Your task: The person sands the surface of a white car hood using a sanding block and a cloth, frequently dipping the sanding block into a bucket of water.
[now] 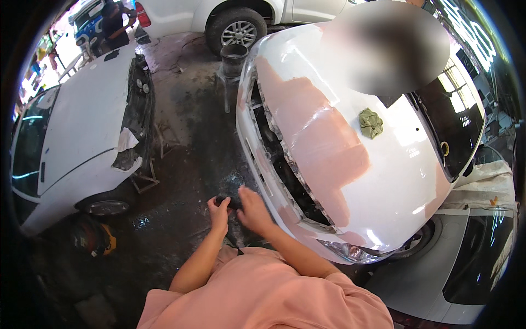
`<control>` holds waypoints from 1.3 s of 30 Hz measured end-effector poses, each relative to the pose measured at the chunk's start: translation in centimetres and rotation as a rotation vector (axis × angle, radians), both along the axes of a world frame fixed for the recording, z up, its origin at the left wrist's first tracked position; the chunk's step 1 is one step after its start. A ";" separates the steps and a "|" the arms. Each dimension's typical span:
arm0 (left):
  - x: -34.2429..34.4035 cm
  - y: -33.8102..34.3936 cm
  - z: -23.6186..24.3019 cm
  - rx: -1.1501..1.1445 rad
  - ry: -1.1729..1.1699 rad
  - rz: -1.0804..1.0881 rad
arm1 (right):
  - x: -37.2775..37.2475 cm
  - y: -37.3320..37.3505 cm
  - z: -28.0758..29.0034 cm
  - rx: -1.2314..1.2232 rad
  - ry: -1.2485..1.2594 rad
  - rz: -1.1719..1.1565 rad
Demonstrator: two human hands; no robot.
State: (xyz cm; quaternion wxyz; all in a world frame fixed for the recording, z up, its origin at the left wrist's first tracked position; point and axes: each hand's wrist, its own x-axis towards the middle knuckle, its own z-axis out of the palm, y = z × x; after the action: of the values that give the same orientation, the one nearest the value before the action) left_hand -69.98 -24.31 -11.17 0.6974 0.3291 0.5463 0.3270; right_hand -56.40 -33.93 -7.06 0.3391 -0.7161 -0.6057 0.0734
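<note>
My left hand (219, 214) is closed around one end of a small black object (229, 202), held in front of my body above the dark floor. It looks like a short block or pad, but its exact kind is unclear. Against the object's other end lies my right hand (254, 211), its fingers stretched out and palm side hidden. Just beyond and to the right is a white car (383, 181) with dull pink patches (329, 145) across its hood. A crumpled olive-green cloth (371, 123) rests on that hood.
To the left stands another white car (82, 126) with its front end stripped. A black bucket (234, 60) sits on a stand near a white pickup's wheel (236, 33). A grey car (422, 274) is close at lower right. A dark-and-yellow item (96, 237) lies on the floor (181, 186).
</note>
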 end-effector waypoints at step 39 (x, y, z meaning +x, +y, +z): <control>-39.9 -3.2 -33.0 -0.551 0.589 -0.376 | 23.2 10.0 -2.1 -0.194 -0.775 -0.482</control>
State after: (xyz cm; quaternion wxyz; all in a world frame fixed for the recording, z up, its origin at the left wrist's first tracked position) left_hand -109.91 -27.52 -44.19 0.6212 0.3036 0.7189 -0.0712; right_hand -33.19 -23.91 -9.19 0.0267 -0.8394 -0.4943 -0.2243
